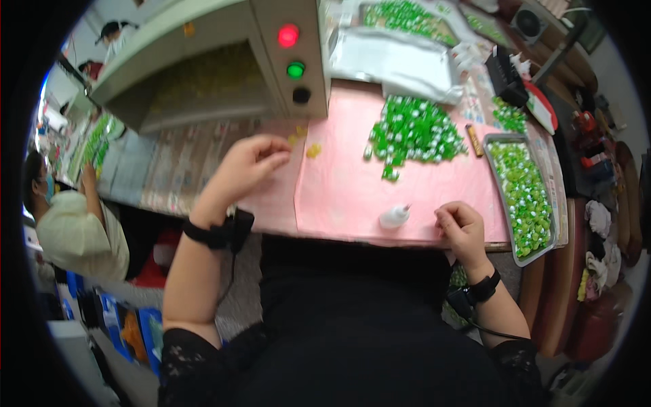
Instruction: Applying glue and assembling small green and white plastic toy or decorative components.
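Left hand (pixel 256 163) is half-curling, right hand (pixel 464 229) pinching, any hold unclear, white bottle (pixel 392 218) sitting at right's nine o'clock

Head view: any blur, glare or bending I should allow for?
Head view: the white bottle and green pile look soft; the silver tray is washed pale with glare; the front edge of the pink tabletop bows; black fills the corners.

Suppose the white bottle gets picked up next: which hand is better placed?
Probably the right: the right hand is just across a short gap from the white bottle on the pink sheet. The left hand is farther off, near the yellow pieces.
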`<state>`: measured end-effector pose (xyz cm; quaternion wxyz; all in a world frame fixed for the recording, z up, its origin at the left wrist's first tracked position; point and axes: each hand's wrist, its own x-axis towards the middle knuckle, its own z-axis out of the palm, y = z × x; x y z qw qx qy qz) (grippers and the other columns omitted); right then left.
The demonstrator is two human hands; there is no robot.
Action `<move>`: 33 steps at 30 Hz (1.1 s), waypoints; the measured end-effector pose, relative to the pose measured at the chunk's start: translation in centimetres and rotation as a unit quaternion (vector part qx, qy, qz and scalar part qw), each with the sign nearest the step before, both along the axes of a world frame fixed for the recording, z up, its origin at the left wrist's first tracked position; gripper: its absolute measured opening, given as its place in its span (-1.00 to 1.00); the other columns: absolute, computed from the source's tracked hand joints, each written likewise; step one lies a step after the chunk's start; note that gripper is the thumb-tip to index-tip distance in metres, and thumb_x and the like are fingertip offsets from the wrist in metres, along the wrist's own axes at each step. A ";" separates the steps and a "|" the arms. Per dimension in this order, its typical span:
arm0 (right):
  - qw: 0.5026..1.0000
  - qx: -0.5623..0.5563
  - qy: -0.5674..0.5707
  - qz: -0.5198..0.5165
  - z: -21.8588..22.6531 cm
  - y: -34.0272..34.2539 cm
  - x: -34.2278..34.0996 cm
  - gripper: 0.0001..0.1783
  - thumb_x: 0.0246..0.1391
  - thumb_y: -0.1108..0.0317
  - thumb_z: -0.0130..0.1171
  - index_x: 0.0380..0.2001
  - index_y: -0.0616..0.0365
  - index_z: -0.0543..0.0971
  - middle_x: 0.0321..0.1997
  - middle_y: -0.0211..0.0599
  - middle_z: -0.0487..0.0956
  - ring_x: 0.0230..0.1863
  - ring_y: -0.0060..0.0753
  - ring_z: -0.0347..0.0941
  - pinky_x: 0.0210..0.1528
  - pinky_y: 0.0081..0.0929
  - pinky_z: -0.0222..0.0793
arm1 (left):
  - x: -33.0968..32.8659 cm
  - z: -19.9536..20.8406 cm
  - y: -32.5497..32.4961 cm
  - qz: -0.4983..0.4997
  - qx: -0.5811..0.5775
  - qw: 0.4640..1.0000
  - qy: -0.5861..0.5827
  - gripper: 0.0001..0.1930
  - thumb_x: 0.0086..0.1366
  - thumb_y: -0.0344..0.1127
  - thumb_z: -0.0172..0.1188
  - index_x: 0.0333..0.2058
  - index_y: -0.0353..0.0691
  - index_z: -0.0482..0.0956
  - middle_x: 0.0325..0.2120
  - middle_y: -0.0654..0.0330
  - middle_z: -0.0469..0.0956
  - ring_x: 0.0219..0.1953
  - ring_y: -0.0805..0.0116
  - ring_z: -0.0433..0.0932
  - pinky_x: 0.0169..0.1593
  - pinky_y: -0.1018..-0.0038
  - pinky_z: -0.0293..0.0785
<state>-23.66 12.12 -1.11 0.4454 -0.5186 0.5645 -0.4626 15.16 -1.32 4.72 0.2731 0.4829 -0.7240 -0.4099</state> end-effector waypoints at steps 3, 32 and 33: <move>0.999 -0.021 0.016 -0.023 0.3 0.5 0.0 -0.92 0.19 0.46 0.14 -0.34 0.26 0.54 -0.49 -0.44 0.52 -0.52 -0.72 0.38 -0.45 -0.74 0.31 | -1.2 1.1 1.0 -0.038 0.023 0.999 -0.002 -0.81 0.27 -0.37 0.19 -0.21 -0.36 0.60 -0.41 0.29 0.59 -0.36 0.57 0.46 -0.25 0.58 0.40; 0.903 0.147 0.255 0.315 0.6 6.6 0.7 -0.46 -0.28 0.72 0.13 -0.09 0.19 0.51 -0.26 -0.23 0.48 -0.42 -0.35 0.45 -0.34 -0.44 0.41 | 1.0 -1.5 17.2 -0.196 0.163 0.952 -0.169 -0.53 -0.03 -0.44 0.30 -0.06 -0.17 0.48 -0.25 0.14 0.49 -0.14 0.09 0.49 -0.04 0.27 0.45; 0.904 0.147 0.254 0.311 0.4 6.8 0.7 -0.46 -0.28 0.72 0.13 -0.09 0.19 0.51 -0.26 -0.23 0.48 -0.42 -0.35 0.45 -0.34 -0.44 0.41 | 0.8 -1.5 17.3 -0.200 0.161 0.951 -0.170 -0.53 -0.03 -0.44 0.30 -0.06 -0.17 0.48 -0.25 0.14 0.49 -0.14 0.09 0.49 -0.04 0.27 0.45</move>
